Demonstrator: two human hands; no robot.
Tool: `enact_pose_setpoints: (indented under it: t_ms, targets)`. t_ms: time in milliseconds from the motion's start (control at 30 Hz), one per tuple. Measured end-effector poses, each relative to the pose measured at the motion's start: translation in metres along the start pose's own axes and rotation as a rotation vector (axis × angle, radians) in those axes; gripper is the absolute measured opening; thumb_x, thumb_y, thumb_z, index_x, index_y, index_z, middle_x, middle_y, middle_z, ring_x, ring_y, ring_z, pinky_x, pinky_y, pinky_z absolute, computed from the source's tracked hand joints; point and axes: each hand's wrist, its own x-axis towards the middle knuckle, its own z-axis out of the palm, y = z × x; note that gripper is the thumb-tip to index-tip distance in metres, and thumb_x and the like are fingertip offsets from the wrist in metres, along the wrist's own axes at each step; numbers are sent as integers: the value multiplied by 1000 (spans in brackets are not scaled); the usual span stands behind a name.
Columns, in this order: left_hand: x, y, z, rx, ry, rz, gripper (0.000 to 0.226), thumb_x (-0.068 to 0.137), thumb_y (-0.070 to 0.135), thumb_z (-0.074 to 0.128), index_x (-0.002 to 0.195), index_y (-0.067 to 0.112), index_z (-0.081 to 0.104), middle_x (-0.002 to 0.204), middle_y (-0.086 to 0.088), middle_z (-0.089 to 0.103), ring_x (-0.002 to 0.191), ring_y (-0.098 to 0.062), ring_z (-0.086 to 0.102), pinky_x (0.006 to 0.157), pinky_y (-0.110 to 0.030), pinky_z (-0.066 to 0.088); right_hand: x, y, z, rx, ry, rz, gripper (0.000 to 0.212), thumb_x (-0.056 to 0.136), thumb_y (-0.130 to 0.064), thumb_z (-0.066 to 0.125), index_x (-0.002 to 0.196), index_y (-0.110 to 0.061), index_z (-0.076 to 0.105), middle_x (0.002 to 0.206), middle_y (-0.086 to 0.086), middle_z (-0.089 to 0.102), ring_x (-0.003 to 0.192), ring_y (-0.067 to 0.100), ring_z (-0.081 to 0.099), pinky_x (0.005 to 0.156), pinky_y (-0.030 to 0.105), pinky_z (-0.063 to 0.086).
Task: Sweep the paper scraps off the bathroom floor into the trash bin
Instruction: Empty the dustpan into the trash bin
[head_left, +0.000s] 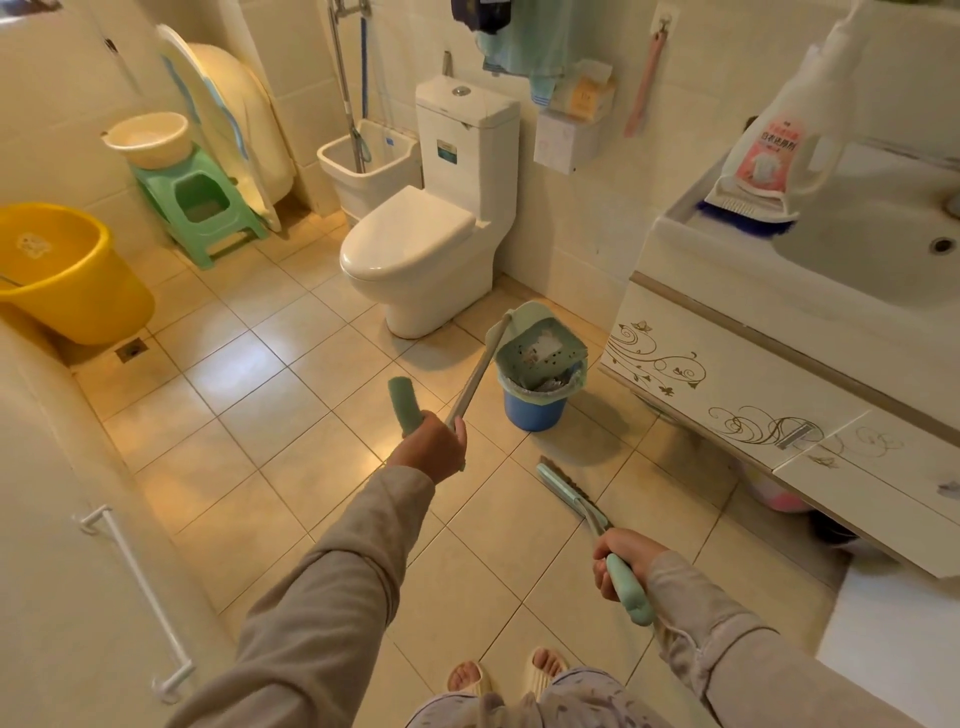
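My left hand (431, 447) grips the long handle of a pale green dustpan (537, 345), which is tilted over the blue trash bin (532, 408). White paper scraps (545, 347) lie in the pan above the bin's lined opening. My right hand (621, 564) holds the green broom (569, 491), whose head rests low over the tiles just in front of the bin. No scraps show on the tiled floor (291, 447) around me.
A white toilet (415, 249) stands just behind the bin. The vanity cabinet (753, 395) and sink fill the right side. A yellow bucket (67, 270), a green stool (202, 208) with a basin and a mop bucket (363, 161) line the far left. My slippered feet (506, 675) are at the bottom.
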Motion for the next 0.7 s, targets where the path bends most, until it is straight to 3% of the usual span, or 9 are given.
enact_pose_setpoints:
  t_ms: [100, 200, 367, 500, 700]
  targets:
    - [4, -15, 0, 76, 5, 27, 58, 93, 7, 54, 141, -9, 25, 121, -15, 63, 90, -19, 71, 82, -32, 56, 0, 0, -1, 25, -8, 9, 38, 94, -1, 29, 57, -12, 33, 26, 4, 36, 13, 12, 31, 25, 7, 29]
    - [4, -10, 1, -23, -2, -65, 58, 95, 9, 52, 141, -10, 22, 105, -11, 70, 88, -19, 71, 81, -31, 56, 0, 1, 1, 23, -9, 7, 36, 94, 0, 29, 60, -11, 34, 26, 5, 36, 13, 12, 32, 26, 7, 30]
    - [0, 27, -1, -111, -27, -29, 55, 92, 2, 56, 140, -1, 31, 124, -11, 59, 89, -20, 71, 76, -28, 57, 0, 6, 2, 28, -8, 1, 35, 94, 0, 29, 61, -10, 33, 25, 4, 36, 13, 12, 31, 26, 6, 29]
    - [-5, 36, -2, -201, -64, -70, 55, 91, 0, 56, 139, -4, 30, 125, -14, 58, 92, -23, 70, 78, -30, 58, -1, 8, -2, 8, -1, 17, 38, 92, -1, 28, 57, -12, 32, 27, 4, 35, 15, 11, 30, 27, 7, 29]
    - [-6, 28, 6, -340, -111, -229, 57, 96, 5, 49, 141, -10, 18, 101, -10, 69, 90, -21, 70, 76, -28, 55, 0, 8, 0, -3, -2, -7, 38, 93, 0, 30, 56, -13, 32, 25, 4, 35, 14, 11, 31, 26, 8, 29]
